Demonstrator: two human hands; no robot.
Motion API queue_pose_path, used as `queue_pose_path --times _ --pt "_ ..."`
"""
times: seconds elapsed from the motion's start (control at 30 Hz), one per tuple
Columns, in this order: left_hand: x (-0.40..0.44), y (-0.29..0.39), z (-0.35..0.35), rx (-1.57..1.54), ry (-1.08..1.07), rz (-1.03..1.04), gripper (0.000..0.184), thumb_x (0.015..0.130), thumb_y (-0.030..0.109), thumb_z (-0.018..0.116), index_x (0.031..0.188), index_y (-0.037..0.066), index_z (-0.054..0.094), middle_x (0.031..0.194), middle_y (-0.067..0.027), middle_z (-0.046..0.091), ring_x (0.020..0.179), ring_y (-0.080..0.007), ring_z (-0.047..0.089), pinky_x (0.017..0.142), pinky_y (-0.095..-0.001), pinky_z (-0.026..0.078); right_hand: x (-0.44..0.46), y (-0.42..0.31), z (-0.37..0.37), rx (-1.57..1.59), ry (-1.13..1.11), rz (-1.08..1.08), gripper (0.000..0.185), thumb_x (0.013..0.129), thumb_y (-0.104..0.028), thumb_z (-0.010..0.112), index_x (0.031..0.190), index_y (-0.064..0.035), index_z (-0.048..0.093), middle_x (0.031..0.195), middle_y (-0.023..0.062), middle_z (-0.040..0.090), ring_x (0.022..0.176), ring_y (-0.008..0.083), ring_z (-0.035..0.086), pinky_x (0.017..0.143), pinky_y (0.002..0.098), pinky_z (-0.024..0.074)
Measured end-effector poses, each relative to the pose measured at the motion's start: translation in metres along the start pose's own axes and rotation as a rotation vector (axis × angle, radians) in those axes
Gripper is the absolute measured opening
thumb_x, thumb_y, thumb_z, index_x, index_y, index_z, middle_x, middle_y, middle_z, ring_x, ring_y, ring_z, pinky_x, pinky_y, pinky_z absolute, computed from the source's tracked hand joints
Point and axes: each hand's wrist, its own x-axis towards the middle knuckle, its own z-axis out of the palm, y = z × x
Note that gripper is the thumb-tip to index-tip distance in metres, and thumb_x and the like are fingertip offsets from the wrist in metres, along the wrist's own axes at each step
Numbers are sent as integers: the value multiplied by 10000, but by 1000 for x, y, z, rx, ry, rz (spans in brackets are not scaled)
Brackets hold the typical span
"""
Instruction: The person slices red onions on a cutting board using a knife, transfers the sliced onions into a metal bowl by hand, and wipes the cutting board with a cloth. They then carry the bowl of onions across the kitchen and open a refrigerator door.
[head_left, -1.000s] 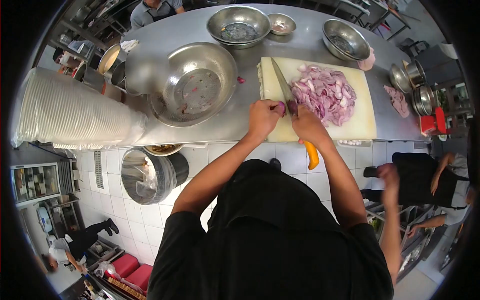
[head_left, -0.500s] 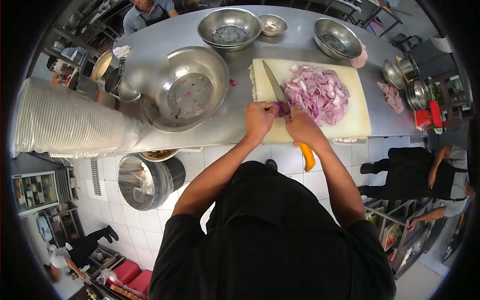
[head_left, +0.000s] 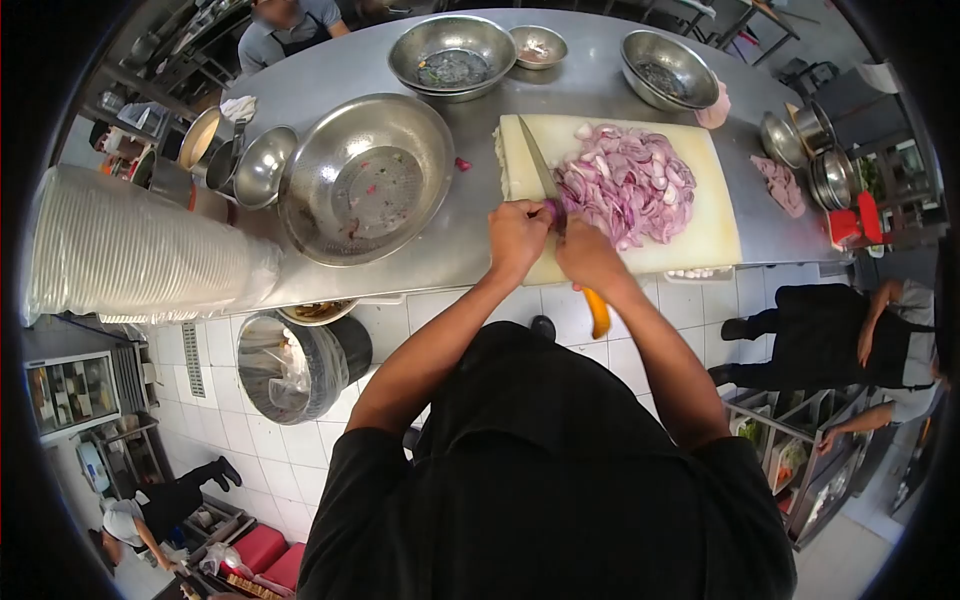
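While right hand [head_left: 590, 252] grips knife [head_left: 537, 156] | left hand [head_left: 517, 240] pinches onion [head_left: 553, 207] at left edge of board [head_left: 715, 190] | counter [head_left: 466, 212] between it and basin [head_left: 415, 140]

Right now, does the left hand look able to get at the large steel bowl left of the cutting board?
Probably yes: across the tabletop, nothing seems to block the left hand from the large steel bowl. Its fingers hold a purple onion piece by the knife, though, so it may need to let go first.

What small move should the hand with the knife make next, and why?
Probably the right hand should draw the knife through one more slice: the left hand holds a purple onion piece at the blade, and similar slices lie heaped on the cutting board.
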Motion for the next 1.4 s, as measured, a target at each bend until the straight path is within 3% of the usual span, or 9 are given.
queue_pose_path --times 0.03,0.07,0.13,0.47,0.6,0.83,0.93,1.2,1.4 --pt "1 0 0 -22 9 -2 168 821 119 669 855 -18 760 689 -177 704 582 -244 690 622 -345 540 0 -12 3 -43 66 -83 264 922 -108 453 1070 109 489 822 319 664 538 357 674 526 444 562" --pt "1 -1 -1 -2 9 -7 172 829 117 675 870 -27 760 695 -161 713 599 -213 693 626 -328 542 -5 -17 -7 67 -55 101 268 913 -103 463 1078 107 495 849 332 662 551 355 679 529 447 560" --pt "-2 5 -3 38 -1 -17 180 844 112 687 900 -44 759 708 -128 732 631 -152 701 634 -294 544 -11 -23 -22 81 -101 112 279 905 -93 456 1091 111 493 855 329 662 555 353 681 528 444 561" --pt "2 0 -1 79 -3 85 168 838 127 689 837 -25 761 677 -132 717 588 -171 681 619 -306 534 -27 -56 -53 93 -161 196 324 883 -67 430 1132 129 495 873 305 670 555 358 677 542 440 565" --pt "3 -1 1 80 6 74 173 830 134 691 841 -23 762 681 -137 718 589 -175 684 629 -303 540 1 -10 7 -80 54 -30 302 902 -82 456 1110 136 480 892 337 665 585 400 678 576 453 569" --pt "4 -1 1 18 -27 -2 170 838 113 679 870 -31 765 704 -131 731 613 -153 695 642 -284 547 -19 -44 -50 72 -164 145 329 890 -70 426 1131 144 494 847 323 661 566 372 683 532 450 564" --pt "3 0 2 -46 -25 -16 157 828 98 659 841 -20 761 684 -168 708 586 -225 690 635 -329 544 -24 -54 -58 63 -195 195 334 882 -58 413 1136 144 494 832 312 662 553 360 680 515 444 560" --pt "0 5 0 10 -12 30 151 834 86 669 858 -31 762 690 -133 722 603 -162 689 635 -295 546 0 -13 3 -64 36 -23 296 873 -48 410 1094 135 482 829 310 663 550 348 683 512 444 558" --pt "3 1 -1 -14 -40 -1 142 838 78 674 860 -32 761 684 -120 720 610 -123 670 622 -287 534 -16 -44 -49 95 -164 153 335 866 -34 413 1133 161 468 856 318 665 552 363 684 508 438 560"
